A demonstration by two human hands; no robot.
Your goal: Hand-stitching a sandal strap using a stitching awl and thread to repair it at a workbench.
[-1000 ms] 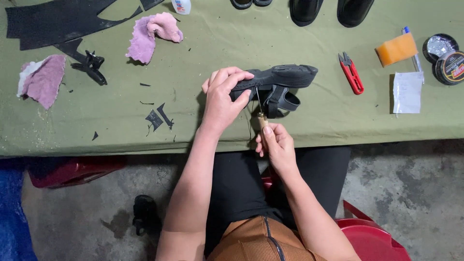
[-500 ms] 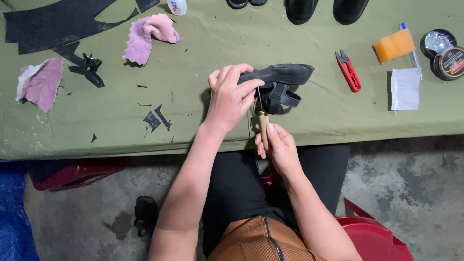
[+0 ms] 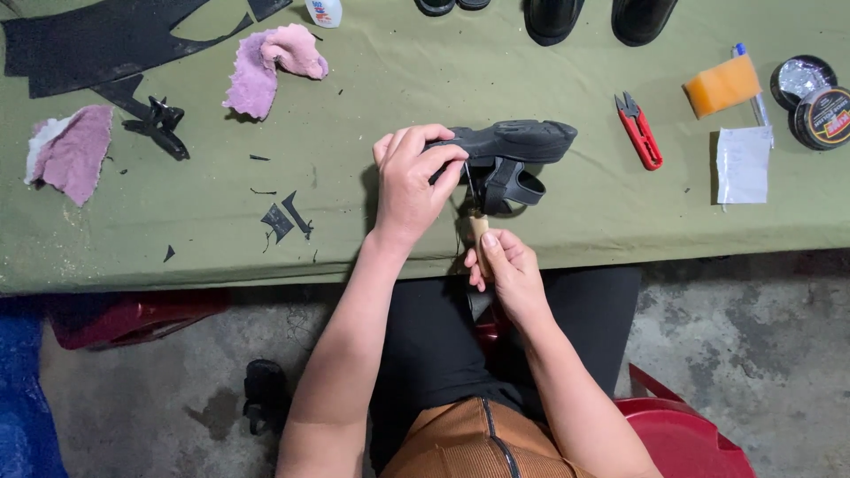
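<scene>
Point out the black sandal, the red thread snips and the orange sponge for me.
black sandal point(image 3: 522, 140): head view, on the sole's upturned underside.
red thread snips point(image 3: 641, 134): head view, on the middle of the red handle.
orange sponge point(image 3: 722, 86): head view, on the centre of its top face.

Place: you sit at a small shoe-repair workbench.
Surface: a table point(image 3: 266, 257) under olive-green cloth, with bare concrete floor point(image 3: 761, 327) below.
Stock: black shoes point(image 3: 602, 18) stand along the far edge, beside cut black rubber sheet point(image 3: 97, 44) and offcuts point(image 3: 283, 217).
Supplies: red thread snips point(image 3: 639, 131), polish tins point(image 3: 810, 88), an orange sponge point(image 3: 722, 86), pink rags point(image 3: 270, 64).
Seat: a red plastic chair point(image 3: 691, 434).
</scene>
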